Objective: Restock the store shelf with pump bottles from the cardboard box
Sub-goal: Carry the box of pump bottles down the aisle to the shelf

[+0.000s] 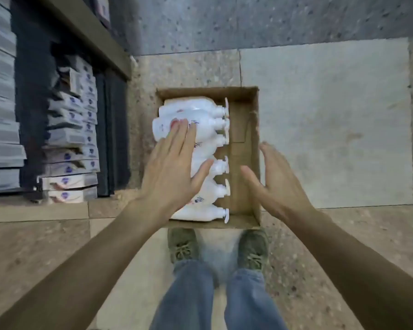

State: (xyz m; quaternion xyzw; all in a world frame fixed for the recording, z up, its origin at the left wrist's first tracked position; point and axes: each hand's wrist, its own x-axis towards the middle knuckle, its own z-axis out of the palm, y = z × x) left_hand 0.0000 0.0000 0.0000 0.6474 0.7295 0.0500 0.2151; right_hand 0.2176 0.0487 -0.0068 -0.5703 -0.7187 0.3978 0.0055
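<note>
The left hand [174, 167] covers the middle of the row of pump bottles [191, 110] in the cardboard box [254, 163], so their count is unclear. Whether its fingers touch them cannot be told. Label print beside its fingertips is blurred. Left of that hand, the stacked cartons [69, 163] on the store shelf [86, 29] are smeared, and the frame's edge cuts them off.

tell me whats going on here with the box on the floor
A person stands over a cardboard box on the floor, holding white pump bottles lying on their sides. The left hand reaches over the bottles, the right hand near the box's right wall. Both are open; nothing is lifted yet.
</note>
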